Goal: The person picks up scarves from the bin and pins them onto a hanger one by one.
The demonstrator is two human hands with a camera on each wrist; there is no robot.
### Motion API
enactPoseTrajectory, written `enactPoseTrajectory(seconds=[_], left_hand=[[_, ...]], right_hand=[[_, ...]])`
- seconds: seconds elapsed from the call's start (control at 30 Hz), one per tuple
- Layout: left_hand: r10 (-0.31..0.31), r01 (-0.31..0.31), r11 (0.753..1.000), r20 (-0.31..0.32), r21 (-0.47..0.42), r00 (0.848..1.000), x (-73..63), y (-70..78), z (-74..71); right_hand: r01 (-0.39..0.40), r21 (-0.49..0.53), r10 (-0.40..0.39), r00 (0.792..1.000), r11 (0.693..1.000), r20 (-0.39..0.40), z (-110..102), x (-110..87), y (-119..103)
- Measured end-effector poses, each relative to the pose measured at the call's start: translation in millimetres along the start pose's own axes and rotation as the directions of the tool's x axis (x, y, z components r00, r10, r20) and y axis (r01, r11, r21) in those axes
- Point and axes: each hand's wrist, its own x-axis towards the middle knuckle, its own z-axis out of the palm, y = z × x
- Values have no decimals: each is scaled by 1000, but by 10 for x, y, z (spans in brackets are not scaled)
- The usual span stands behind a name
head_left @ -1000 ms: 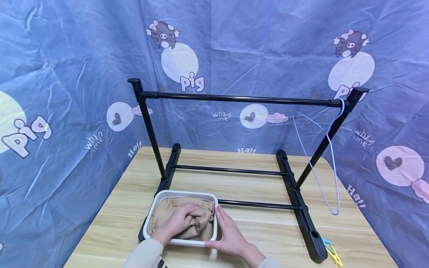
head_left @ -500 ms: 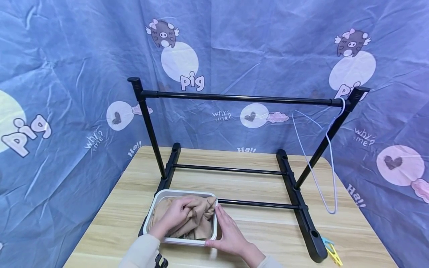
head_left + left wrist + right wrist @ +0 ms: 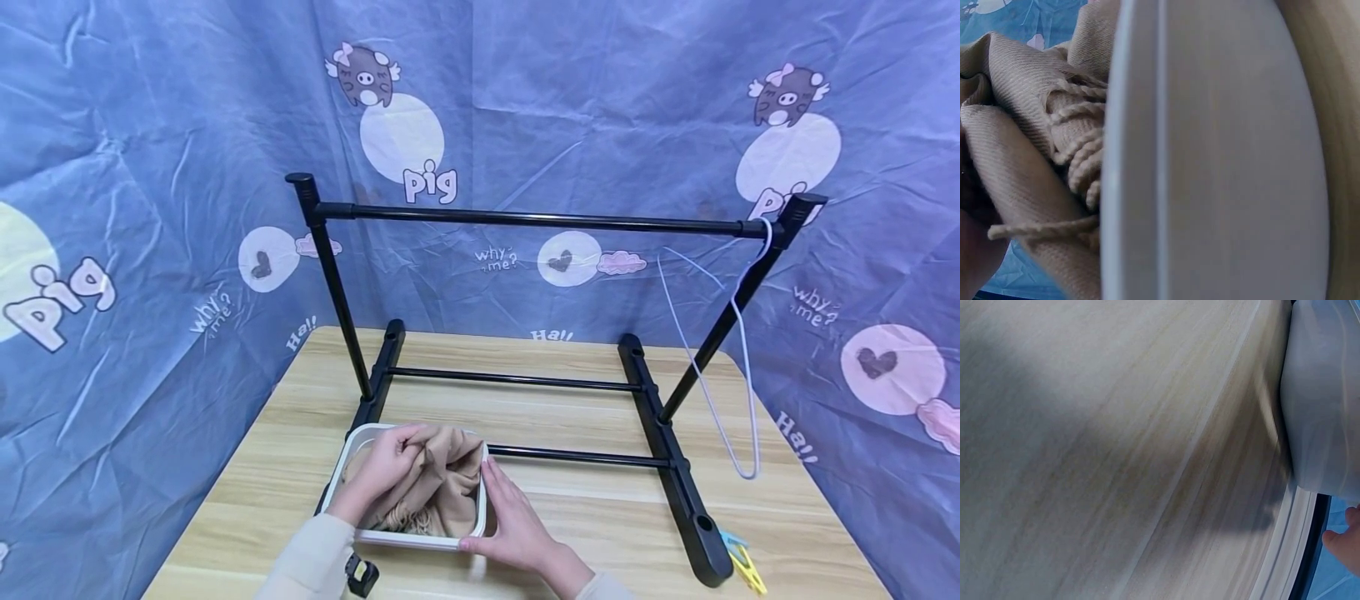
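In the head view my left hand grips a fold of a tan fringed scarf and lifts it inside a white plastic box. In the left wrist view the scarf's twisted tassels hang close to the box wall, and a bit of my left hand shows at the lower left. My right hand lies with straight fingers against the box's right side, its thumb at the front corner. The right wrist view catches only a fingertip of the right hand by the box wall.
A black clothes rack stands on the wooden table, its left foot partly hidden by the box. One pale hanger hangs at the bar's right end. Blue and yellow clothespins lie by the right foot. A patterned blue cloth surrounds the table.
My left hand has gathered the scarf and drawn it upward and slightly left, so its fringe now shows near the box's front. The right hand stays against the box.
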Motion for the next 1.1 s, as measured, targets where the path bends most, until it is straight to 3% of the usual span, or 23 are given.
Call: enactPoseTrajectory(seconds=[0.23, 0.47, 0.53, 0.63, 0.87, 1.1], left_hand=[[-71, 70, 996, -5, -49, 997, 33, 66, -70], [-141, 138, 989, -46, -48, 989, 64, 425, -172], [-142, 140, 989, -60, -36, 988, 74, 459, -185], [-133, 131, 991, -68, -24, 989, 89, 445, -187], [-138, 139, 990, -91, 1, 986, 106, 153, -156], [-81, 84, 996, -100, 26, 992, 118, 120, -175]], right_hand=[[-1, 0, 1, 1000, 1000, -3, -13, 2, -18], [8, -14, -8, 1000, 1000, -9, -11, 9, -10], [9, -18, -9, 1000, 1000, -12, -12, 13, -5], [8, -20, -9, 1000, 1000, -9, -16, 16, -2], [12, -26, -12, 1000, 1000, -5, -25, 13, -5], [51, -60, -53, 998, 997, -32, -53, 4, -14]])
